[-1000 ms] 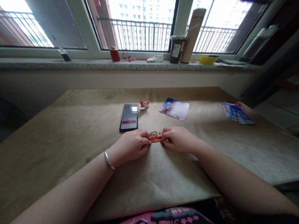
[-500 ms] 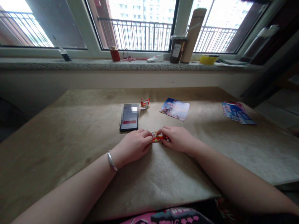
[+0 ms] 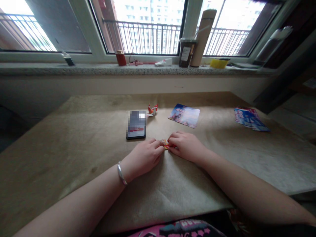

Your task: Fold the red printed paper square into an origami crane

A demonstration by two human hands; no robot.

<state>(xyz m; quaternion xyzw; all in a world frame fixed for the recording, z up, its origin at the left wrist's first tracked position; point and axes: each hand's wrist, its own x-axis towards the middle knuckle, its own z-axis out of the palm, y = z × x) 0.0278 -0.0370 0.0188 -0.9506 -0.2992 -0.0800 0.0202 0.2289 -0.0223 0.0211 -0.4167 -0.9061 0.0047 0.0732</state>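
A small folded piece of red and yellow printed paper (image 3: 166, 145) lies low on the table between my hands. My left hand (image 3: 147, 153) grips its left end with bent fingers, a silver bangle (image 3: 121, 173) around that wrist. At the other end, my right hand (image 3: 187, 145) pinches the paper between thumb and fingers. Most of the paper is covered by the fingertips. Just beyond my left hand lies a phone (image 3: 136, 127) with its screen lit and partly pixelated. Beside the phone's top stands a folded red and white paper piece (image 3: 153, 110).
Printed blue and pink sheets (image 3: 185, 115) lie past my right hand, and more such sheets (image 3: 250, 119) are fanned at the table's right. The windowsill (image 3: 98, 69) holds a red jar (image 3: 120, 58), a dark lidded cup (image 3: 186, 52), a cardboard tube (image 3: 203, 38) and yellow tape (image 3: 219, 63).
My left hand has shifted slightly right along the paper, toward my right hand. Less of the paper shows between the hands. Things on the table stay put.
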